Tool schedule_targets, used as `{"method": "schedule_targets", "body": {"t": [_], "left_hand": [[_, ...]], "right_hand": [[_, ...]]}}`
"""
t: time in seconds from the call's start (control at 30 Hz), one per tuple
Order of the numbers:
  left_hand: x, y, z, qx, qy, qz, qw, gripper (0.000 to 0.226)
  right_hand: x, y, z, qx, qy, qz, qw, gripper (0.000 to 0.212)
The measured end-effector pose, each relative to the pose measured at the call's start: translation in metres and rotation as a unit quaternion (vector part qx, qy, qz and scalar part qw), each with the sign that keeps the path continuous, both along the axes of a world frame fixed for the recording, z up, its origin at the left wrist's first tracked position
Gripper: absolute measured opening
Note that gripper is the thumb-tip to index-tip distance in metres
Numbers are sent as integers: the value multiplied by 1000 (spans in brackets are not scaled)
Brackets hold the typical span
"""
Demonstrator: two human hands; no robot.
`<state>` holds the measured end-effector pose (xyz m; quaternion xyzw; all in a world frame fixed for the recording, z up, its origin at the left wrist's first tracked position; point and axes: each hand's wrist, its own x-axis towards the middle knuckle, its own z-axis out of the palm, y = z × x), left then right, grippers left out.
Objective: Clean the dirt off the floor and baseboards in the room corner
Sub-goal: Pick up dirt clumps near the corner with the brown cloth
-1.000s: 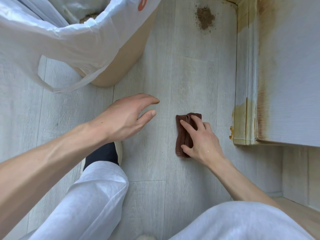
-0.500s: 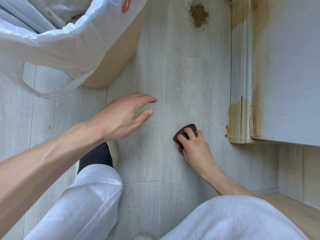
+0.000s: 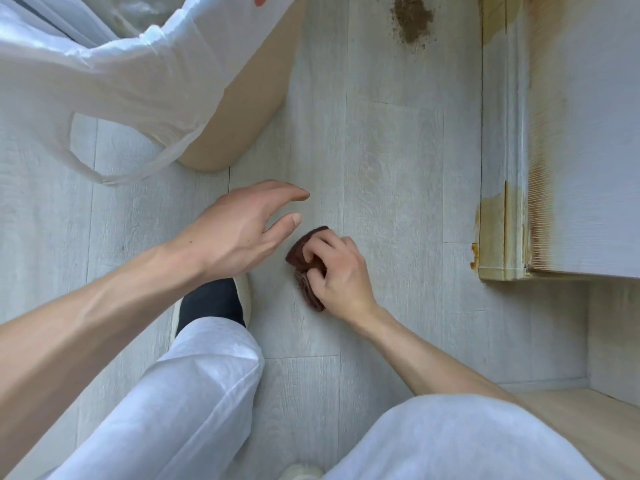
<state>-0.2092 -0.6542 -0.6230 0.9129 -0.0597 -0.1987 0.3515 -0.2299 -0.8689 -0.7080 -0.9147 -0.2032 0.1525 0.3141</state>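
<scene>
Head view: the right hand [image 3: 341,271] curls its fingers round a bunched brown cloth [image 3: 304,258] on the floor [image 3: 391,174] at centre. The left hand [image 3: 239,230] hovers at its 9 o'clock, fingers loosely extended, holding nothing. A dirt pile [image 3: 412,20] lies at 12 o'clock; the stained baseboard [image 3: 498,168] runs at 3 o'clock.

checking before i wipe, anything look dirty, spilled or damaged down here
Yes. A pile of brown dirt lies spilled on the floor near the corner, apart from the brown cloth that the right hand grips. The baseboard carries yellow-brown stains, heaviest at its near end, where the surface looks flaked.
</scene>
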Motion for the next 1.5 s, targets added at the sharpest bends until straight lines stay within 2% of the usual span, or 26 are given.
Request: {"method": "schedule_targets", "body": {"t": [0.07,0.1,0.2,0.3,0.33,0.4,0.43,0.47,0.5,0.57,0.6,0.67,0.73,0.8,0.83,0.97,1.03,1.07,1.1,1.17,1.23,1.27,1.33,1.4,1.47,1.5], "left_hand": [[-2,3,3,-8,-1,16,1000,42],[-2,3,4,-13,-1,21,1000,41],[-1,5,12,-37,-15,41,998,40],[3,4,26,-80,-40,68,994,37],[5,2,33,-97,-56,70,991,36],[9,-3,53,-123,-112,62,984,35],[12,-4,66,-135,-146,60,978,36],[16,-5,80,-149,-180,66,970,35],[20,-4,94,-164,-213,77,960,35],[29,4,123,-191,-281,112,934,33],[34,11,134,-197,-312,131,920,31],[45,24,149,-191,-354,158,902,32],[53,39,156,-161,-384,180,891,35],[58,52,159,-119,-400,198,887,39],[60,58,159,-103,-402,204,887,40],[63,74,154,-64,-380,212,898,46],[62,81,153,-48,-366,236,899,48],[62,82,153,-46,-361,248,898,49],[63,85,154,-42,-355,249,900,51],[66,86,154,-24,-330,193,924,56],[71,90,150,13,-258,132,957,61],[74,96,150,47,-205,135,968,64],[80,113,158,113,-145,210,960,64],[82,121,174,94,-194,281,935,59],[84,112,183,30,-225,232,946,66],[87,109,181,39,-190,188,963,68]], "right_hand": [[11,5,7,114,110,-109,981,24],[15,2,12,175,175,-164,955,27],[29,-16,31,308,314,-305,845,38],[44,-40,65,433,404,-348,726,29],[53,-45,79,462,409,-356,702,36],[73,-57,110,482,417,-365,678,76],[83,-57,132,508,440,-349,653,88],[90,-50,154,515,454,-315,655,84],[100,-46,176,488,448,-296,688,72],[128,-29,213,459,377,-217,775,62],[142,-20,229,464,375,-205,776,59],[168,6,256,447,339,-148,814,55],[193,40,275,435,328,-128,829,49],[206,69,293,438,339,-174,814,55],[209,86,298,442,376,-163,798,59],[224,136,297,424,495,-52,756,73],[229,150,294,416,555,0,720,59],[231,156,294,409,566,22,716,52],[233,162,295,396,571,44,718,50],[240,168,295,356,556,73,748,47],[248,171,294,307,524,91,789,53],[252,173,292,281,507,92,810,56],[255,178,291,242,473,66,844,60],[260,179,291,221,477,49,849,69],[265,178,293,226,504,64,831,63],[265,177,296,223,508,77,828,59]]}}
